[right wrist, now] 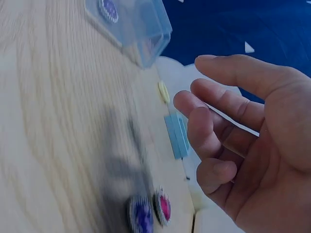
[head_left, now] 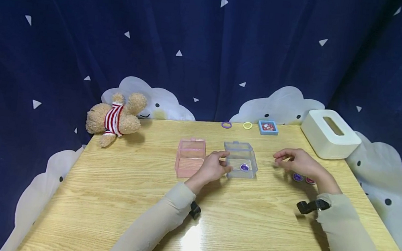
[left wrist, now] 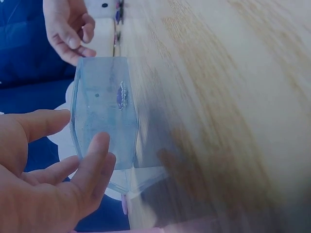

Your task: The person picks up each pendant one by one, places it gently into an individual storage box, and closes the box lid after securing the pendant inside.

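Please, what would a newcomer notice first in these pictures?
Probably the brown plush teddy bear in a striped red and white shirt, at the far left of the wooden table. Then the open, clear bluish plastic box near the middle, with a silver-rimmed purple gem inside and the bare left hand at its left side.

On the table (head_left: 113, 206), the left box (head_left: 187, 166) stands beside the right box (head_left: 239, 158), a gem (head_left: 244, 167) in it; rings (head_left: 226, 127) and frame (head_left: 268, 127) lie behind, bear (head_left: 113, 119) left, tissue box (head_left: 328, 144) right, two loose gems (head_left: 298, 177) before it.
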A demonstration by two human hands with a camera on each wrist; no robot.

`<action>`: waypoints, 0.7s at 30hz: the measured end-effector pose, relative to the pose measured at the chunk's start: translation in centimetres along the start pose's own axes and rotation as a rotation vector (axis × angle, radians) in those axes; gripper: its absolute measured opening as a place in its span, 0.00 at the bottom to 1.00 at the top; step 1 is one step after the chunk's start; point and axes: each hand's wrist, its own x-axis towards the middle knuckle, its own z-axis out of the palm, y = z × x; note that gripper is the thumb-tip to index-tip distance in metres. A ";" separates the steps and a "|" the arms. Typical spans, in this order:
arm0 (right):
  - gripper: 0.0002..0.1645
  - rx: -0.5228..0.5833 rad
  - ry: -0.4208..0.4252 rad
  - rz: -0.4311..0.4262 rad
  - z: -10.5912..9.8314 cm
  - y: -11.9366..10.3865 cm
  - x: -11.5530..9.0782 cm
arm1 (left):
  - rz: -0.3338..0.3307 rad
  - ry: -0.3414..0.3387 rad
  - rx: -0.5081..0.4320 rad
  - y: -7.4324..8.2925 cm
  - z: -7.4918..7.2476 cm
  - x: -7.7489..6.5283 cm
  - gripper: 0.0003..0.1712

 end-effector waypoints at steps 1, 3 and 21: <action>0.22 -0.001 0.000 0.010 -0.1 0.3 -0.2 | 0.000 -0.001 -0.001 0.0 0.0 0.0 0.35; 0.22 -0.001 0.004 0.029 -0.4 0.8 -0.6 | 0.002 -0.002 -0.003 0.0 0.0 -0.1 0.35; 0.25 0.050 -0.004 0.114 -1.9 5.3 -3.4 | -0.002 0.002 -0.008 0.1 0.0 -0.1 0.35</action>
